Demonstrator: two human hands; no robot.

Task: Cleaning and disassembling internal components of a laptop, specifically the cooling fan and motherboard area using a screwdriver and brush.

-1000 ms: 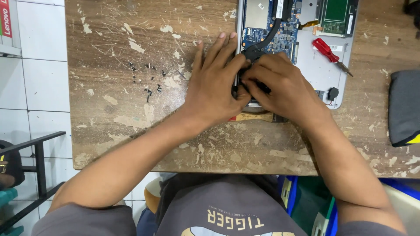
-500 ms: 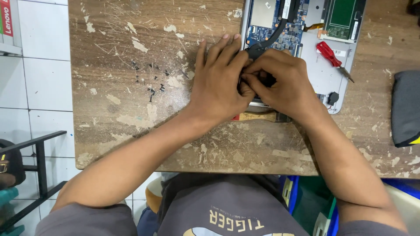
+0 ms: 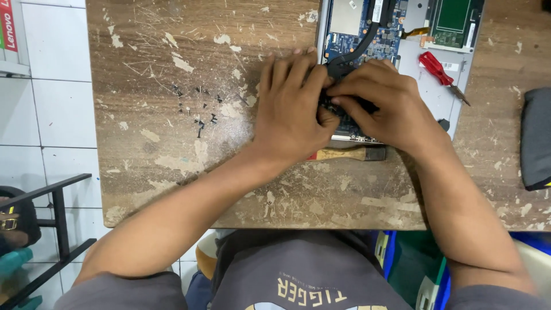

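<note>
While pressed together over opened laptop [image 3: 396,69] on counter [image 3: 172,166]: left hand [image 3: 290,109] bracing, right hand [image 3: 384,106] fingers pinched on small dark part, unidentifiable; loose screws [image 3: 198,109] set aside, clear of work

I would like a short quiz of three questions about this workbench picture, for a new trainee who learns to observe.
1. True or false: the red screwdriver lies on the opened laptop, to the right of both hands.
2. Where are the small dark screws? A) inside the laptop B) on the wooden table, left of the left hand C) on the floor
3. Fill in: the right hand and the left hand meet over the laptop's blue ____.

Key: 1 true; 2 B; 3 circuit board.
</note>
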